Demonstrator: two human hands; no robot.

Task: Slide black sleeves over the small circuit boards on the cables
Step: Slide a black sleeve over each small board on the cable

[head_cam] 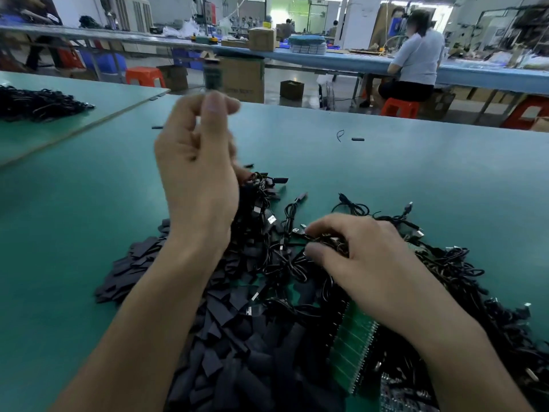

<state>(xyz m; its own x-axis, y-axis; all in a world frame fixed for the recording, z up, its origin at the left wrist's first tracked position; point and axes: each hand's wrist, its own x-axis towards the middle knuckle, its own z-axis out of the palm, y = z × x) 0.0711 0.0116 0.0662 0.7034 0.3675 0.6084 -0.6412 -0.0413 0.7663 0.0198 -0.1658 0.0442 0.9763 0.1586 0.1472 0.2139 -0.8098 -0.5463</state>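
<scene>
Nearest, bottom centre: a heap of flat black sleeves [225, 337], piled w/in easy reach of either hand. Just beside it on the R lies a green panel of unsplit boards [353, 337], partly under the forearm.

R hand [365, 263] is down in the tangle of thin black cables [445, 263], fingers curled and thumb pinching a few strands, prob. to pin the bundle or fish out the next lead.

L hand [196, 162] is raised above the pile, thumb and fingers clamped on a small green circuit board [212, 74] held upright at eye level, likely to line it up for sleeving. It's motion-blurred; the top looks dark, but can't tell if a sleeve is on it.

Further out on the teal bench mat [416, 173], a stray black sleeve [357, 139] lies well apart from the work. Far L, a second heap of dark cables [38, 102]. Beyond, a seated person [416, 55] on an orange stool [399, 107] at another bench.
</scene>
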